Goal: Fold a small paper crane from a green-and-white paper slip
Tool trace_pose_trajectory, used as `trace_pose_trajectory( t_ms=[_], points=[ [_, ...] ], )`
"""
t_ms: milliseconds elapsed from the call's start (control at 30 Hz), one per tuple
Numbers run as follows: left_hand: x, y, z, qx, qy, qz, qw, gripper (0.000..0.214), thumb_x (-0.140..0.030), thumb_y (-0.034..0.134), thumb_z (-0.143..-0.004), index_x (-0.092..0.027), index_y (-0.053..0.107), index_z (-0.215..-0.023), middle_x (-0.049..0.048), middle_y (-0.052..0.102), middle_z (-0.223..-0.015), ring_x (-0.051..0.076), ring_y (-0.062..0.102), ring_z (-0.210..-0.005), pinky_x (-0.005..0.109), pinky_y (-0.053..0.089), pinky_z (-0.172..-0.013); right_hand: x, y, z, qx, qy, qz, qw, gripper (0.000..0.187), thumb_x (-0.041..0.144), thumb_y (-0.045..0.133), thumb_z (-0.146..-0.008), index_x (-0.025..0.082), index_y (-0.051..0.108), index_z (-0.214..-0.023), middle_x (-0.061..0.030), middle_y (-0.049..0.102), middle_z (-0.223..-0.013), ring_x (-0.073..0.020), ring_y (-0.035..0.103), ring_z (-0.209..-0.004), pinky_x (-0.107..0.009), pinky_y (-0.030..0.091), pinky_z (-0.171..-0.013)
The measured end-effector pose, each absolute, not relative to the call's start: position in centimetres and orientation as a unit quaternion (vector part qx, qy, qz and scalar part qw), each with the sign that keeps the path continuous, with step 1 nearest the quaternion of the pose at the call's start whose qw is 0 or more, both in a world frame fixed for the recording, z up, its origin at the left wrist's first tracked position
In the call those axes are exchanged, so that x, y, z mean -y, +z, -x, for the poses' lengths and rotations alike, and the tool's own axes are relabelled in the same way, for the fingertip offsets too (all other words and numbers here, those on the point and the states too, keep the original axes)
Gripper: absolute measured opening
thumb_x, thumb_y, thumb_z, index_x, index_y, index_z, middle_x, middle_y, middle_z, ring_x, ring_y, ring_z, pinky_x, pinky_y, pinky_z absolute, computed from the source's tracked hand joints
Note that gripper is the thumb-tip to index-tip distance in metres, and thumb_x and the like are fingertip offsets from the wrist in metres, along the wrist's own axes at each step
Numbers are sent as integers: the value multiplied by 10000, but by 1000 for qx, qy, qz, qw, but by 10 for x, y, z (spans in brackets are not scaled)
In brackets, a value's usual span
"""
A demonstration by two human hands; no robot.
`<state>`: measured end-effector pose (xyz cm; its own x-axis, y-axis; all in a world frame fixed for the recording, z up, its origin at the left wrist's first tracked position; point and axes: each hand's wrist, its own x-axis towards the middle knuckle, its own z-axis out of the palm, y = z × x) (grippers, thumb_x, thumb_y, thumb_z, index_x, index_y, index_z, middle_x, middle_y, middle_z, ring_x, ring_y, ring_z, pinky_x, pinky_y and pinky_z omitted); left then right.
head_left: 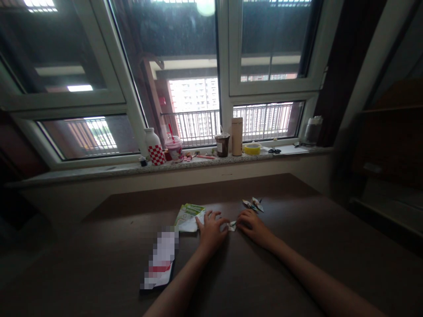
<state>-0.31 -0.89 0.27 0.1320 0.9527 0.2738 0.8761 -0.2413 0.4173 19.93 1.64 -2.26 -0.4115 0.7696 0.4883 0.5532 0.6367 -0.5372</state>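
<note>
Lower centre: paper piece [232, 226], partly finger-hidden | long axis unclear | my left hand [212, 226], right hand [254, 226]: pinching, cannot tell

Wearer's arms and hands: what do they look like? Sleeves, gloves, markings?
Left forearm and right forearm are bare, with no sleeves in frame. Left hand and right hand are ungloved. No watch, bracelet, cable or marking is visible; fine detail is too dim to tell.
</note>
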Motion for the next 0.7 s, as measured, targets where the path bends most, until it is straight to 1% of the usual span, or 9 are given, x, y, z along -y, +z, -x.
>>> trace_pose_trajectory(
  t_ms=[133,300,433,567,700],
  points=[
    [8,4,3,-615,244,-745,84,170,-327,625,-856,-396,765,-925,8,601,-1329,328,343,-1384,777,20,-1092,-16,-23,-199,828,142,404,362,75,212,611,-895,208,685,-886,-55,643,-944,-217,543,-1001,-368,439,-933],
    [8,5,4,-623,234,-740,100,163,-366,638,-850,-408,771,-934,4,585,-1354,344,333,-1383,773,14,-1092,-17,-27,-199,839,120,397,352,118,206,622,-888,235,724,-940,-62,644,-986,-226,537,-1024,-384,442,-932],
    [8,6,4,-620,237,-743,89,167,-354,652,-850,-437,762,-944,-12,594,-1345,348,344,-1379,794,18,-1075,-19,-32,-199,844,98,389,356,141,226,629,-892,267,754,-941,-55,644,-976,-219,546,-1014,-383,447,-927],
    [8,6,4,-620,230,-746,85,179,-360,641,-864,-445,758,-969,-8,591,-1355,342,339,-1383,793,12,-1080,-19,-33,-197,844,79,394,356,135,208,650,-876,267,763,-922,-58,635,-1029,-218,553,-1035,-383,438,-943],
    [8,6,4,-625,220,-744,87,180,-368,636,-868,-449,753,-978,-15,585,-1364,338,336,-1388,790,22,-1086,-18,-31,-197,850,74,390,345,144,218,629,-896,269,759,-928,-53,643,-1026,-218,556,-1045,-388,425,-948]
  ],
)
